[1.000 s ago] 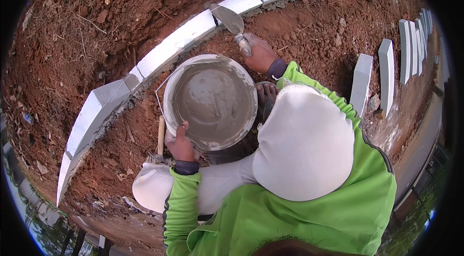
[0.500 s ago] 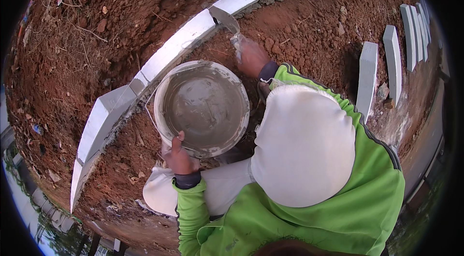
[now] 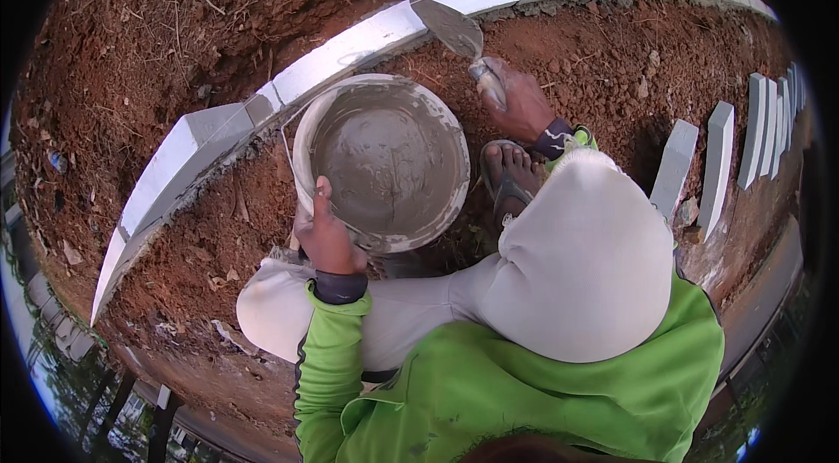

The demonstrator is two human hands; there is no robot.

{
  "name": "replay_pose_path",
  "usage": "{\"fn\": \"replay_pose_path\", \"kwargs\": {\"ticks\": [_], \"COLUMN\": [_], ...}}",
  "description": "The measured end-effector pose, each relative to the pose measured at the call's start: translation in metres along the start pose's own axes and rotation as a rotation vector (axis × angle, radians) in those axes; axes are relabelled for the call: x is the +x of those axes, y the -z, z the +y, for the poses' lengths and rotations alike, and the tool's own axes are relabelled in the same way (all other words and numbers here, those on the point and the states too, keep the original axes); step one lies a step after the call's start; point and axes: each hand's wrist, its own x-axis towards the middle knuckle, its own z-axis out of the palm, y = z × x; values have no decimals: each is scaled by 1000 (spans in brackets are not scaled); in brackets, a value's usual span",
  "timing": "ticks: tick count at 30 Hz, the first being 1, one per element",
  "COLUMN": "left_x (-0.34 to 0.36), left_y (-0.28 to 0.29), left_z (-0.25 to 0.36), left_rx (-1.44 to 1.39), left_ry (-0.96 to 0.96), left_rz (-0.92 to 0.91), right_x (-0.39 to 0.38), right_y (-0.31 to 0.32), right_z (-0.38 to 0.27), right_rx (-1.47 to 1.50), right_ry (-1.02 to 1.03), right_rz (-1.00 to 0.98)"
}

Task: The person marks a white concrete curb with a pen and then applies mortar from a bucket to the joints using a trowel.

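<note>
My right hand (image 3: pixel 519 105) is closed round the handle of a pointing trowel (image 3: pixel 454 28). Its grey, mortar-smeared blade reaches over the white kerb stones (image 3: pixel 376 37), the tip at the top edge near a joint. Beside my left knee stands a bucket (image 3: pixel 306 135) with a pale, crusted rim, holding wet grey mortar (image 3: pixel 380 157). My left hand (image 3: pixel 329 231) grips the near-left rim, thumb up along it; the other fingers are hidden behind the wall. A thin wire handle hangs at the bucket's left side.
The kerb curves from lower left to far right, with a tilted stone (image 3: pixel 205 144) at the left. Loose kerb blocks (image 3: pixel 718 162) lie in a row on the right. Reddish soil (image 3: pixel 594 44) lies on both sides of the kerb. My sandalled foot (image 3: pixel 509 175) is beside the bucket.
The trowel blade has turned from edge-on to showing its broad face, lying across the kerb. My view has shifted, my right foot now showing. My left hand stays on the bucket rim.
</note>
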Motion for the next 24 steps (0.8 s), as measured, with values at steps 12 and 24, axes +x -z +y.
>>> {"fn": "replay_pose_path", "kwargs": {"ticks": [12, 24], "left_x": [1, 6], "left_y": [-23, -14], "left_z": [-6, -8], "left_rx": [52, 84], "left_ry": [-58, -31], "left_rz": [-22, 22], "right_x": [-3, 9], "right_y": [77, 83], "right_z": [-92, -54], "right_rx": [-676, 325], "right_ry": [370, -96], "right_rz": [-592, -1156]}}
